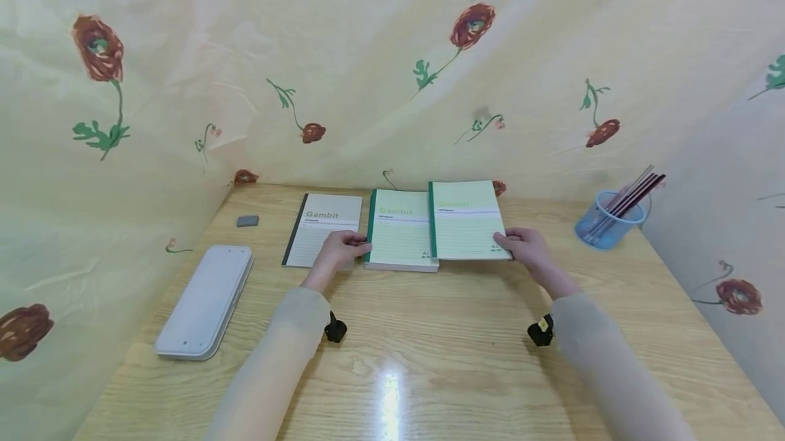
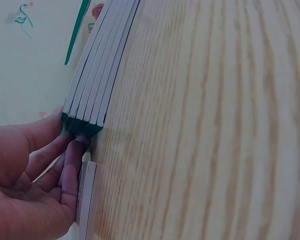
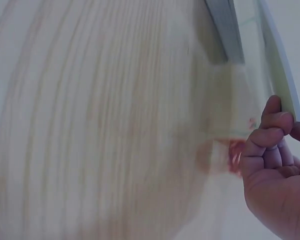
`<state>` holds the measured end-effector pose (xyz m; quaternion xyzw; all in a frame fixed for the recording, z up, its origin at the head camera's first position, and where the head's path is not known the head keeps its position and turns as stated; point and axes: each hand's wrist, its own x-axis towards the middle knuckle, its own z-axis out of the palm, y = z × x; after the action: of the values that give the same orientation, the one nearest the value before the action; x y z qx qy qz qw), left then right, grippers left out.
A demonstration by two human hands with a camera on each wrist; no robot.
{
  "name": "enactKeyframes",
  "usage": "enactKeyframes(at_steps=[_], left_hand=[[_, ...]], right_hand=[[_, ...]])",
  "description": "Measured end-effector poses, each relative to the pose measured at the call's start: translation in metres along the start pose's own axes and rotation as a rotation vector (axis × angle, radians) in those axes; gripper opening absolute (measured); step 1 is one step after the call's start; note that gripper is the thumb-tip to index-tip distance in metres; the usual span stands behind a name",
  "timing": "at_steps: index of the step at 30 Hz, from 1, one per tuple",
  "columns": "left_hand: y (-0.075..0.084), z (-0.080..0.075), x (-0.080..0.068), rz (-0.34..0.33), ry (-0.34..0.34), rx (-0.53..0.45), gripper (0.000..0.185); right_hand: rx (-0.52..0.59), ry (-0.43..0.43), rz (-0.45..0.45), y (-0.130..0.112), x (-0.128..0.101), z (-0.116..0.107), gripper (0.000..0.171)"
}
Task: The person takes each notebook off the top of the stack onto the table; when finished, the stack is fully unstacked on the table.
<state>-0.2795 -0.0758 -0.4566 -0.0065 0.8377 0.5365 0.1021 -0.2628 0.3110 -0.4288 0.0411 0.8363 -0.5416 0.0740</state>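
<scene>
On the wooden table, near its back edge, a stack of green notebooks lay flat, and one more green notebook was held to the right of it, its left part over the stack. The left hand was at the left edge of the stack, close to the front corner; in the left wrist view its fingertips pressed against the green spines of the stack, the thumb on top and the other fingers curled under, so it gripped the stack at that corner. The right hand held the front right corner of the single green notebook; in the right wrist view the curled fingers pinched the thin edge of this notebook, which was lifted a little from the table. Just to the left of the stack a grey notebook with the word Gambit lay flat, partly under the left hand. Further left, near the left edge of the table, a white pencil case lay closed, and behind it a small grey eraser. Near the right edge stood a blue cup with pencils leaning in it.
</scene>
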Motion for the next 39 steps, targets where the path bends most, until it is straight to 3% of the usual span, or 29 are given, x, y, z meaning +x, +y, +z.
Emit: enactKeyframes(at_steps=[7,16,29,39], left_hand=[[0.002,0.000,-0.002,-0.005,-0.007,-0.003,0.033],[0.001,0.001,0.000,0.015,0.000,0.004,0.033],[-0.002,0.001,0.000,-0.011,-0.002,0.009,0.033],[-0.002,-0.001,0.001,-0.019,-0.009,-0.009,0.034]], right_hand=[[-0.060,-0.026,0.046,0.017,-0.003,-0.021,0.056],[-0.185,-0.024,0.136,0.024,-0.006,-0.023,0.062],[-0.484,0.074,0.077,0.027,-0.006,-0.011,0.046],[-0.523,0.118,0.059,0.022,-0.009,-0.009,0.046]])
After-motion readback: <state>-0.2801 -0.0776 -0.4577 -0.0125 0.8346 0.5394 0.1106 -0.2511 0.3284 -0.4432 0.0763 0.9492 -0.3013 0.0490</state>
